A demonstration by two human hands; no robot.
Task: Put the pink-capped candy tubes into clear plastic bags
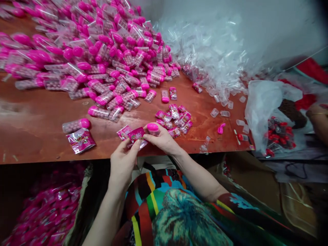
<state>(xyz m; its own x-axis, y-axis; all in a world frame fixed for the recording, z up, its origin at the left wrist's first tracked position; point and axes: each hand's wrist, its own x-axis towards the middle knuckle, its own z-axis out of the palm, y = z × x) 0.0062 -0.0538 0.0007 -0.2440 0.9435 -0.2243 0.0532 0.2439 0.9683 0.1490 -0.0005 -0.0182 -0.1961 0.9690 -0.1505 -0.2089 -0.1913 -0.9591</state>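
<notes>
Head camera looks forward and down, close above table (30, 133).

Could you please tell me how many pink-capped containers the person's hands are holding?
1: a pink-capped container held in the right hand; another could be hidden.

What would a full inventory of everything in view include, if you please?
Table: one, reddish brown, front.
Tubes: many, pink-capped, mostly heaped back left.
Clear pieces: many, colourless, heaped behind, right of the tubes.
Small packets: about ten, magenta, clustered mid-table.
Large packet: one, magenta and silver, front left.
Pink piece: one, pink, front right.
Red-capped tube: one, clear and red, table's right end.
Bag: one, whitish, far right.
Red-and-dark pieces: many, in the bag.
Lower packets: many, magenta, below left.
Co-worker's arm: one, partly visible, right edge.
Held packet: at least one, magenta, front centre.
Held tube: one, pink-capped, beside it.
Garment: one, multicoloured, worn.
Left hand: one, bare, on held packet.
Right hand: one, bare, at held tube.
</notes>
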